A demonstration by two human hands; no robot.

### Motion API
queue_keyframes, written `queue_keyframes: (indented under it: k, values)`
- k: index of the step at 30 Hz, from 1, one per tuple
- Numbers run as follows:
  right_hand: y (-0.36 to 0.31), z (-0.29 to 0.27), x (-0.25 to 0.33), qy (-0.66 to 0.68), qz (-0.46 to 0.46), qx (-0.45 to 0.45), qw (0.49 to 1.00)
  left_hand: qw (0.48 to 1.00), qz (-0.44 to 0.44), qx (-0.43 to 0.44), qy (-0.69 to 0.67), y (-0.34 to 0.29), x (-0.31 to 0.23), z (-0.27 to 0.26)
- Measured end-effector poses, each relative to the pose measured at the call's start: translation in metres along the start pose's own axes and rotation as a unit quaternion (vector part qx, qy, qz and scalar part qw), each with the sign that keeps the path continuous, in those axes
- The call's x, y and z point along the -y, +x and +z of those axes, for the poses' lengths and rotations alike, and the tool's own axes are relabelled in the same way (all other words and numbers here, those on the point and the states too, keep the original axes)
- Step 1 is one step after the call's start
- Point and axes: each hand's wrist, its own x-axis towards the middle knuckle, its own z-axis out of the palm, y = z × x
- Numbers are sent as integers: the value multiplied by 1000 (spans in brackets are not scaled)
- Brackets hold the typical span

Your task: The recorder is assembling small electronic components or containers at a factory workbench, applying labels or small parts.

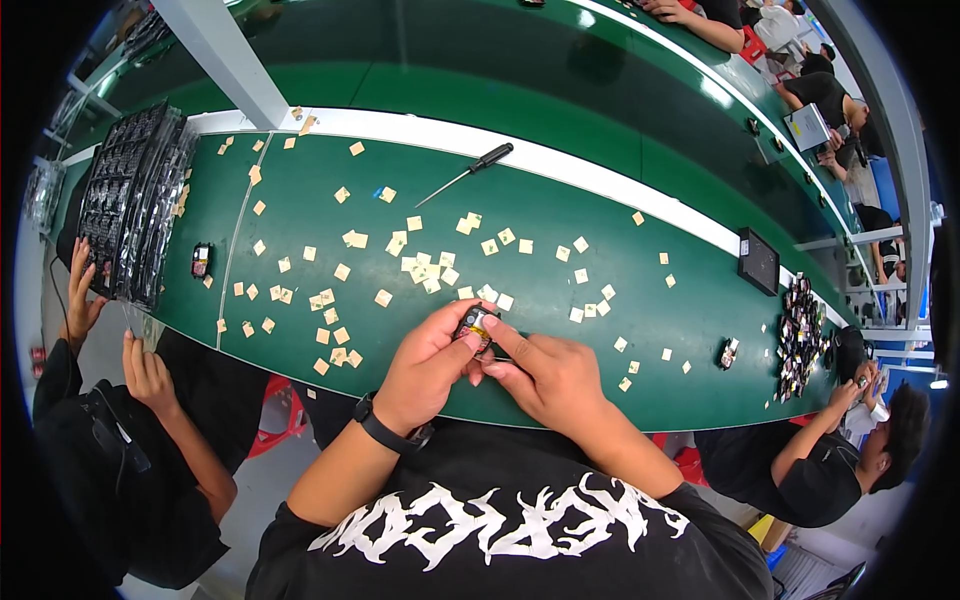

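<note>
Between my two hands, close to the table's near edge, is a small black device (471,320) with some yellow and reddish parts showing. My left hand (420,362) is closed round its left side, the thumb lying across its lower part. From the right, my right hand (560,378) pinches the same device, its index finger pressed on the upper face. The fingers hide the device's underside and much of its edges. Just beyond my fingertips lie loose cream-coloured paper squares (432,285) on the green table (550,330).
A black screwdriver (470,172) lies beyond the squares. Black trays (130,205) are stacked at the left end, near one black device (202,260). At right are another device (727,352), a heap of small devices (800,340) and a black box (759,262). Co-workers sit on both sides.
</note>
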Motion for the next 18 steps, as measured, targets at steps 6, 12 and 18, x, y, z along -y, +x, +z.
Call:
queue_keyframes:
  k: [6, 12, 18]
  values:
    - [2, -10, 7, 87, 49, 49, 994, 999, 11, 16, 40, -1, 1, -3]
    - [5, -42, -10, 349, 132, 104, 922, 993, 41, -8, 115, -3, 0, 8]
    - [-36, -104, -64, 221, 280, -156, 921, 985, 81, -24, 148, -7, 2, 9]
